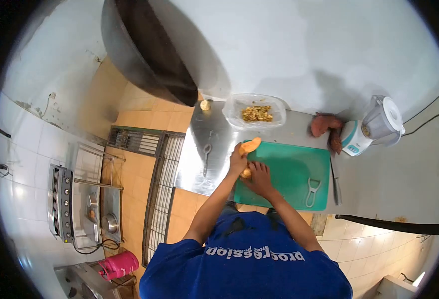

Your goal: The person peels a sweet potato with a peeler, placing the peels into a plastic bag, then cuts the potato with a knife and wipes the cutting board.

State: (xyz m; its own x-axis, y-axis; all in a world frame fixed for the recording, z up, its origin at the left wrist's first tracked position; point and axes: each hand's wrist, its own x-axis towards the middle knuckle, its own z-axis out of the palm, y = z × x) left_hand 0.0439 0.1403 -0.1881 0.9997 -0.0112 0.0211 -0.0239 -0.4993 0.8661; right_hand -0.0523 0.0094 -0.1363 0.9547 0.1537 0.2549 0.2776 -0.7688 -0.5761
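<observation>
My left hand (238, 160) is closed on an orange peeled piece (251, 145) over the left edge of the green cutting board (294, 169). Just right of it, my right hand (259, 178) lies on a second pale orange piece (246, 173), its fingers partly spread over the board. A white peeler (312, 192) rests on the board's right part. Beside the board's right edge lies a knife (336, 182). A clear plastic-lined container (256, 112) with chopped bits stands behind the board.
Reddish unpeeled tubers (325, 125) and a blender (374, 126) stand at the back right. A spoon-like utensil (206, 158) lies on the steel surface (191, 169) at left, with a small pale piece (205, 105) behind it. A large dark pan (147, 50) is at upper left.
</observation>
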